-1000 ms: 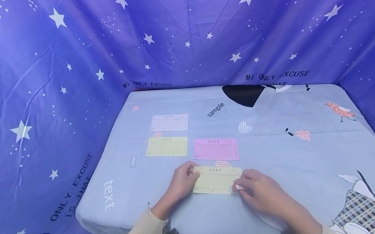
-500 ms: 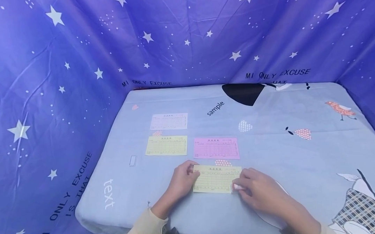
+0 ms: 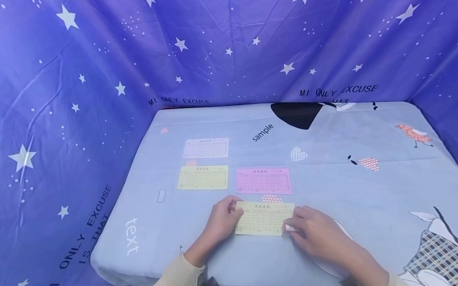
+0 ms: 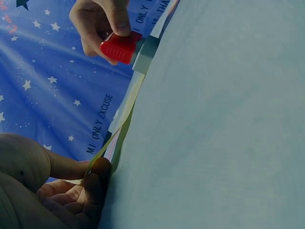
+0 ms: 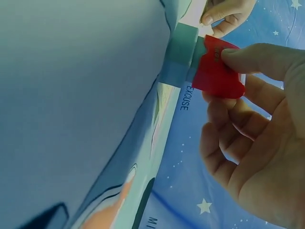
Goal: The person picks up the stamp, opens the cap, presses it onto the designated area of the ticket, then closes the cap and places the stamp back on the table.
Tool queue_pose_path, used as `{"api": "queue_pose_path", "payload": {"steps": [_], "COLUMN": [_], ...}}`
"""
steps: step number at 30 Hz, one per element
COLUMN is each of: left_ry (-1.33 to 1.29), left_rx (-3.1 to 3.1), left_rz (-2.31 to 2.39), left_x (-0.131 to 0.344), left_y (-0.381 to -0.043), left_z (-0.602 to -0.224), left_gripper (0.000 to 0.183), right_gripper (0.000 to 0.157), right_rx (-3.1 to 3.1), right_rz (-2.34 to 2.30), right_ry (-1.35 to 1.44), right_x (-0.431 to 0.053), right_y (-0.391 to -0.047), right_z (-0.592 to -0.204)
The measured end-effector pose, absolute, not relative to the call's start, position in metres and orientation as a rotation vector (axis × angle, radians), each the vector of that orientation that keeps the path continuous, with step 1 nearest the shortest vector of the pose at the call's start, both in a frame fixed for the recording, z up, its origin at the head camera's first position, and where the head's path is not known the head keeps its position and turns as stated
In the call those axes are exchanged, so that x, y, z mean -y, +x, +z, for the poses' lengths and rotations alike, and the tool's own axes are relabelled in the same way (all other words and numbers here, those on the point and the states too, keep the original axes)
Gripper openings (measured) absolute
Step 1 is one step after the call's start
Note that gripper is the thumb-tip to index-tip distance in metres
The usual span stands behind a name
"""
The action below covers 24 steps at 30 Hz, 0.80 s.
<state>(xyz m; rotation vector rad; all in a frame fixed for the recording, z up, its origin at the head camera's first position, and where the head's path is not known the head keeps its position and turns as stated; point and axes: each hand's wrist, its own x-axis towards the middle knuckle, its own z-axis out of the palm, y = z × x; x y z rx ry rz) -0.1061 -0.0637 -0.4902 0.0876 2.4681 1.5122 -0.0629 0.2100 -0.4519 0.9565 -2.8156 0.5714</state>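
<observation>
My left hand pinches the left edge of a yellow printed slip between thumb and fingers. In the left wrist view that slip bends up off the bed cover towards the left hand. My right hand pinches a small stamp at the slip's lower right corner. In the right wrist view the stamp's red grip is between thumb and fingers of the right hand, and its grey block stands on the surface side. The stamp's face is hidden.
A pink slip lies just beyond the yellow one. Farther left are a second yellow slip and a white slip. They rest on a pale blue printed cloth. A purple star-patterned curtain surrounds it.
Both hands stay almost in place on the yellow slip. The stamp has tilted slightly at the corner, so less of its grey block shows. The other slips have not moved.
</observation>
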Motion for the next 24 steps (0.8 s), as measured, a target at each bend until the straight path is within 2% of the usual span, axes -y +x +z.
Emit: {"api": "queue_pose_path", "payload": {"steps": [24], "left_ry": [0.07], "left_rx": [-2.427], "left_rz": [1.527], "left_x": [0.0633], "left_y": [-0.1062], "left_z": [-0.4874], "left_gripper": [0.022], "right_gripper": [0.022], "right_rx": [2.866], "right_rz": [0.569], "right_ry": [0.919], "right_x": [-0.2085], "right_y": [-0.0627], "right_z": [-0.4521]}}
